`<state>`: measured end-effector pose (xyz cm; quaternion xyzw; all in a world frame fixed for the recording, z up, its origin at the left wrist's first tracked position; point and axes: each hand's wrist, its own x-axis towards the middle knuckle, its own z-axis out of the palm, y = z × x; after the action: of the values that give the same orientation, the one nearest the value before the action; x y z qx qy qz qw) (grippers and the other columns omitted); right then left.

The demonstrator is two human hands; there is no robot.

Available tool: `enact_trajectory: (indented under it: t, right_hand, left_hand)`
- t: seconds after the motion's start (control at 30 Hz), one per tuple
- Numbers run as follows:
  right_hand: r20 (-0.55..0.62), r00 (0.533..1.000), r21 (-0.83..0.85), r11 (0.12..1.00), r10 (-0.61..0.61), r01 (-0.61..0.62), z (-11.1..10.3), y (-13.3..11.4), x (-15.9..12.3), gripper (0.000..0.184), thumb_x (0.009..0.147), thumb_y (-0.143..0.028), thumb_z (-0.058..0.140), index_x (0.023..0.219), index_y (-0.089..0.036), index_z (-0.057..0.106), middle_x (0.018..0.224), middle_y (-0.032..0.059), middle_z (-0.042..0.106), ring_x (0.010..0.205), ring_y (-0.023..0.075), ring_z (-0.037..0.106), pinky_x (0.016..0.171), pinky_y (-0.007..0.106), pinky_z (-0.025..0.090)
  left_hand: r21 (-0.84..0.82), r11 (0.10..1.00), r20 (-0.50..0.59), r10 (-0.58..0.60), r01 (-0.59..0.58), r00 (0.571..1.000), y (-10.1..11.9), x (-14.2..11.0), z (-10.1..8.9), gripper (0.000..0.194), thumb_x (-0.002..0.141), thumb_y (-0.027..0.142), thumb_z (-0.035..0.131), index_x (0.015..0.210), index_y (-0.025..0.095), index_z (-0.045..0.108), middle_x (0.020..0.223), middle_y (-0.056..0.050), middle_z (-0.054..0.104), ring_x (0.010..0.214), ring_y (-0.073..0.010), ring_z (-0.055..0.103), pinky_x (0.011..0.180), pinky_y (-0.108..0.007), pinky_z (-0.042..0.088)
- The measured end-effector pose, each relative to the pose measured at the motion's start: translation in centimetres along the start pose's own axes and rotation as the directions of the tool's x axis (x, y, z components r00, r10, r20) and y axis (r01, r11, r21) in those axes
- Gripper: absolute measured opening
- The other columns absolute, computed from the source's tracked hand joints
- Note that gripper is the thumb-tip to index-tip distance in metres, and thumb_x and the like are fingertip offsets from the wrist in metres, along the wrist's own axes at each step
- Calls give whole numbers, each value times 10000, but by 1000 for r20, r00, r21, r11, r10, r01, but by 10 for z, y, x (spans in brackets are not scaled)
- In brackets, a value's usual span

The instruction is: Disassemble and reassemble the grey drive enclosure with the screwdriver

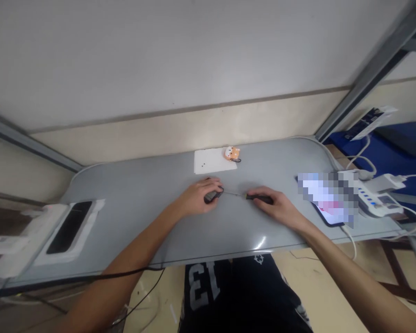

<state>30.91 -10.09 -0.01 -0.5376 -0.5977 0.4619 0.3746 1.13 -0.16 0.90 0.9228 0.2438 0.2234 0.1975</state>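
Observation:
My left hand (pixel 198 198) is curled over a small dark object (pixel 213 195) resting on the grey table (pixel 142 217). My right hand (pixel 276 206) grips the black handle of a thin screwdriver (pixel 260 198). Its slim metal shaft points left, and the tip reaches the dark object. Both hands rest on the table near its middle.
A white sheet (pixel 213 161) with tiny dark specks lies beyond the hands, an orange figurine (pixel 232 153) at its corner. A black phone (pixel 69 226) lies on white padding at left. A lit phone (pixel 327 206) and a white power strip (pixel 376 196) with cables sit at right.

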Motion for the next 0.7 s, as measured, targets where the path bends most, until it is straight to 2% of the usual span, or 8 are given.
enact_trajectory:
  t: [0.07,0.23,0.43,0.7]
  right_hand:
    - [15,1000,1,1000,-9,9,-1,3,0,252,943,-361,657,1155,-295,777,1263,53,744,1192,248,695,1110,478,531]
    - [-33,999,-27,1000,-17,16,2,5,2,223,943,-368,653,1103,-286,784,1225,58,748,1175,255,701,1094,494,538]
    - [-25,999,-19,999,-39,39,6,4,2,251,960,-381,640,1149,-285,774,1249,56,741,1199,242,694,1099,461,538]
    - [-44,998,-13,999,-43,42,7,5,1,238,935,-309,644,1130,-289,779,1219,35,763,1171,234,712,1095,429,550]
  left_hand:
    - [7,1000,17,-24,24,1000,1,1,-1,218,885,185,652,1096,226,693,1283,-68,738,1292,-255,659,1108,-429,552]
    - [-4,999,19,-45,45,999,4,1,-2,225,881,183,645,1097,234,684,1255,-62,741,1306,-258,647,1100,-431,553]
    - [-10,997,38,-82,83,996,6,1,-3,258,861,167,649,1105,245,678,1227,-55,744,1309,-263,641,1088,-418,553]
    - [25,987,105,-163,161,981,12,3,-11,411,906,207,640,1312,268,620,1398,-66,663,1271,-248,650,1086,-399,534]
